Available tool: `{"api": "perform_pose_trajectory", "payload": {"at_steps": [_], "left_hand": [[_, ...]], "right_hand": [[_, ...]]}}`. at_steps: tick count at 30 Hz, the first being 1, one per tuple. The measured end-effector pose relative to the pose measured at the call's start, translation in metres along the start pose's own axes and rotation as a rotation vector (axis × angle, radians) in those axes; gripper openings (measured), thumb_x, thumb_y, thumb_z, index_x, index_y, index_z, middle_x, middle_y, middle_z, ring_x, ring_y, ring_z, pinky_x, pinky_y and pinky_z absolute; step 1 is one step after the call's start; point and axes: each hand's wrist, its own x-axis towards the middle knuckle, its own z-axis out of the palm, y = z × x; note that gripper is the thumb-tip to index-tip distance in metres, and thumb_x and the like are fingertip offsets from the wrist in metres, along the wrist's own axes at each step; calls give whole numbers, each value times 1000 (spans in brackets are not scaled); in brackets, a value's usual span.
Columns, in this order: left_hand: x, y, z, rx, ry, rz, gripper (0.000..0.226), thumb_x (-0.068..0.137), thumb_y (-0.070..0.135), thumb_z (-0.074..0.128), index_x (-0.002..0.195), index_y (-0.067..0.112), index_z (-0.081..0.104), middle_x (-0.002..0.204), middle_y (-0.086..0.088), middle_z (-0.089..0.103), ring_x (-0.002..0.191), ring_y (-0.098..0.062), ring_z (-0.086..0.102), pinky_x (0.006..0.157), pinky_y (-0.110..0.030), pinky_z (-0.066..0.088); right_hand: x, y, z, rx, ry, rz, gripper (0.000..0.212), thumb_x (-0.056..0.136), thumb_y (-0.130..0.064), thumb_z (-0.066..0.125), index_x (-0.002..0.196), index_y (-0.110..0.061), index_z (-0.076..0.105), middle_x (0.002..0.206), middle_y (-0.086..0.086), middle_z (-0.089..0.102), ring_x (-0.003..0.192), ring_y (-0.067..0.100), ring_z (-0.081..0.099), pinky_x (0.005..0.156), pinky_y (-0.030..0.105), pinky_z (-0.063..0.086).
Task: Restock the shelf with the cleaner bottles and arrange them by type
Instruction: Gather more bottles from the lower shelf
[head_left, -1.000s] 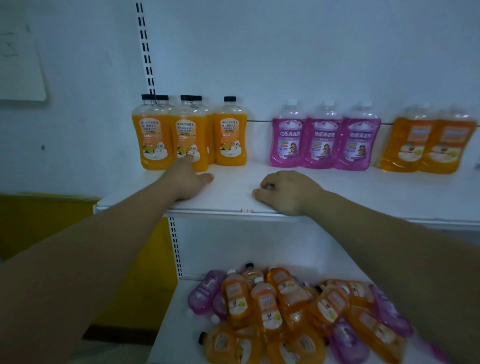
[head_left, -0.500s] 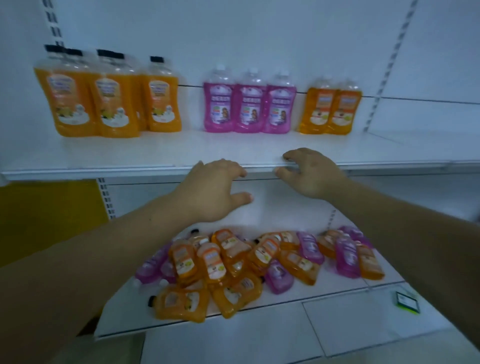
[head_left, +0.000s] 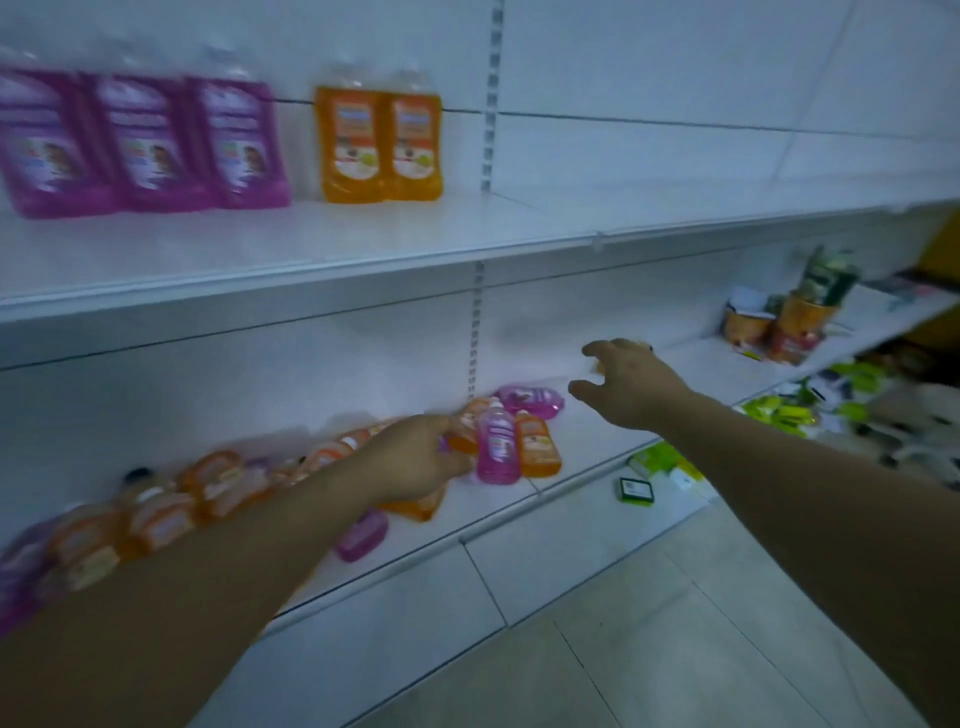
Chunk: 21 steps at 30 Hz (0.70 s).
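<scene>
Left grip (head_left: 415, 460) is sunk into the blurred heap of orange and pink plastic cleaner bottles (head_left: 223, 480) lying on the white metal lower shelf (head_left: 571, 467). Its fingers smear into the bottles, so I cannot tell whether it holds one. Right grip (head_left: 626, 382) hangs just right of the heap, over bare shelf, fingers spread wide and holding nothing.

Motion blur and the left forearm hide much of the heap, and the frame edge cuts off its left end, so its bottles cannot be counted.

Above the heap, the white upper shelf (head_left: 467, 234) carries three upright pink bottles (head_left: 140, 140), the leftmost cut off. Just beside them stand two upright orange bottles (head_left: 379, 145), touching each other.

Far right of the heap sit blurred orange tubs (head_left: 779, 332). Below and right of the heap, a small green-and-black box (head_left: 636, 491) lies low by the pale tiled floor (head_left: 701, 597).
</scene>
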Motion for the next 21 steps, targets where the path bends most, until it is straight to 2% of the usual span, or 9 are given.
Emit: {"api": "perform_pose_trajectory", "payload": {"at_steps": [1,3,5,7,11,12,14,17,21], "left_hand": [[10,2,12,-25,-20,-6,15,86,34,67,100,34,61,106,8,59,102,-12,58,81,-22,41],[26,5,30,-39,-80,-80,30,87,39,64,115,29,59,110,7,57,101,-13,57,82,-23,42],[43,2,46,-25,-107,-144,41,86,47,62,120,24,57,119,-1,60,97,-17,58,79,-26,45],[59,-2,57,-29,-139,-201,48,87,49,60,125,22,54,123,-7,58,92,-17,54,74,-26,42],[96,-12,72,-40,-166,-284,48,91,43,58,132,18,50,132,-7,55,109,-24,57,76,-25,38],[106,-14,75,-55,-163,-298,48,92,41,58,134,18,49,132,-6,54,107,-23,57,77,-26,40],[131,-20,80,-99,-164,-321,42,93,38,58,129,18,52,126,-6,57,102,-21,57,78,-28,43],[173,-32,86,-127,-214,-335,21,95,33,54,109,16,52,103,-5,57,98,-20,56,83,-27,43],[219,-46,100,-138,-223,-378,36,94,36,56,121,12,54,110,-5,58,90,-16,52,78,-25,42]], "right_hand": [[1,14,5,9,-19,27,64,92,-47,56,145,-17,37,146,11,40,131,30,41,105,40,38],[4,38,14,21,-57,74,64,92,-49,55,145,-17,37,147,10,40,129,30,43,104,40,40],[12,55,24,38,-90,103,65,92,-50,54,145,-18,36,147,9,40,128,29,45,103,40,40],[25,66,34,67,-120,124,65,91,-50,54,145,-18,36,147,8,41,127,29,46,103,39,40],[64,76,55,113,-180,147,65,91,-51,53,145,-19,35,146,9,43,121,28,52,101,39,41],[75,77,61,114,-194,144,65,92,-50,53,145,-18,35,146,9,43,124,29,50,101,39,41],[100,79,72,119,-222,135,64,93,-49,53,144,-16,35,146,10,43,127,29,47,101,37,41],[134,82,89,142,-266,139,60,94,-46,53,143,-14,38,145,10,46,126,27,48,100,34,40],[164,90,109,176,-352,135,58,95,-44,53,143,-15,38,146,9,46,127,27,49,102,34,39]]}}
